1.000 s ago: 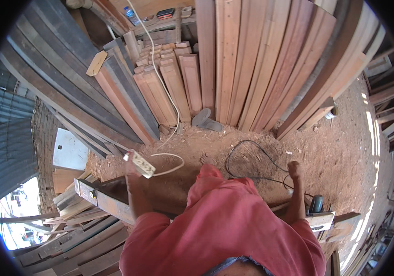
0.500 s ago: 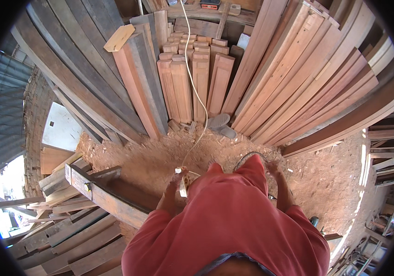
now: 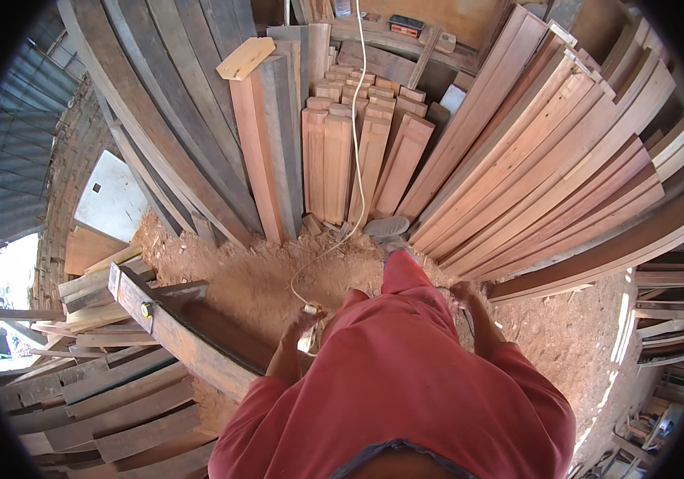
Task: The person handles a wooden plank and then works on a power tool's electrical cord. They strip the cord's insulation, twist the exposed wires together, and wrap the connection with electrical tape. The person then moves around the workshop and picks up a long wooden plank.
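My left hand (image 3: 302, 321) is closed around a white block-like fitting (image 3: 306, 344), partly hidden by my fingers and red clothing. A cream electric cord (image 3: 356, 136) drops from the top of the view, curves over the ground and reaches this hand. On the other side of my body, my right hand (image 3: 463, 294) is closed on a thin dark cord (image 3: 442, 288), of which only short lengths show. My foot in a grey shoe (image 3: 387, 227) stands in front of the upright timber.
Short reddish posts (image 3: 337, 164) stand upright ahead. Long planks lean at the right (image 3: 509, 136) and dark boards (image 3: 166, 96) at the left. A long wooden beam (image 3: 182, 339) and stacked boards (image 3: 130, 407) lie at my left. Wood chips litter the dirt ground (image 3: 222, 275).
I have moved forward, and my foot now shows nearer the timber. The timber has shifted right in view. Both hands keep their hold, and the cream cord curves further left near the ground.
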{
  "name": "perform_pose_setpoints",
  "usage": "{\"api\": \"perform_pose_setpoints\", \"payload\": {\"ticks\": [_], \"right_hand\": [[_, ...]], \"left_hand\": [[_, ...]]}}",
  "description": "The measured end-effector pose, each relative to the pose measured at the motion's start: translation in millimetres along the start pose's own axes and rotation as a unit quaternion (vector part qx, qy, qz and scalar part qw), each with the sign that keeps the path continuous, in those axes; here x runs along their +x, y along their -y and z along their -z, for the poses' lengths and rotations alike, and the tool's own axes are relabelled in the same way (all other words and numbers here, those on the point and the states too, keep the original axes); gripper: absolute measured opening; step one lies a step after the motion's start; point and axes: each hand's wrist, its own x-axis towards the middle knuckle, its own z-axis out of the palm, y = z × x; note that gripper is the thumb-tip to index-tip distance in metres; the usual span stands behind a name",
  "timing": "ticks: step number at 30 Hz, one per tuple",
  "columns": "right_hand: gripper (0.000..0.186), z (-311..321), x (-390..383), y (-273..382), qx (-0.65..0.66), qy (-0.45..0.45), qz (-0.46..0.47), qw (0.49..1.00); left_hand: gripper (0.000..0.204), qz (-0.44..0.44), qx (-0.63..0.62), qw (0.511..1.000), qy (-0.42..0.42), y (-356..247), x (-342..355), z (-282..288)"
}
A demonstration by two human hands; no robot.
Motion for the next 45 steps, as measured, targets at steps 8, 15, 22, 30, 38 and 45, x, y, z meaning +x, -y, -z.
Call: {"api": "perform_pose_setpoints", "payload": {"ticks": [8, 15, 22, 30, 38, 45], "right_hand": [[0.015, 44.0, 35.2, 142.5, -0.006, -0.056, -0.174, 0.983], [0.017, 4.5, -14.1, 39.0, -0.181, 0.071, -0.047, 0.98], [0.018, 37.4, -29.5, 12.1, -0.158, -0.024, -0.169, 0.972], [0.036, 202.5, 4.7, -14.8, 0.0, -0.369, -0.306, 0.877], [0.069, 435.0, 28.8, 99.7, 0.028, -0.548, -0.255, 0.796], [0.064, 432.7, 94.2, 40.2, -0.223, -0.602, -0.133, 0.755]], "left_hand": [[0.031, 0.063, -0.023, 0.998, 0.015, 66.7, 7.6, -22.1], [0.028, 0.083, -0.086, 0.99, 0.072, 17.6, 7.6, -52.3], [0.028, 0.063, -0.006, 0.996, 0.063, -16.7, 60.4, -49.6], [0.033, 0.068, -0.212, 0.973, 0.055, -106.6, 114.5, -69.9], [0.028, 0.046, -0.211, 0.976, 0.036, -170.9, 157.6, -90.6], [0.025, 0.019, -0.201, 0.979, 0.022, -198.0, 178.6, -99.1]]}}
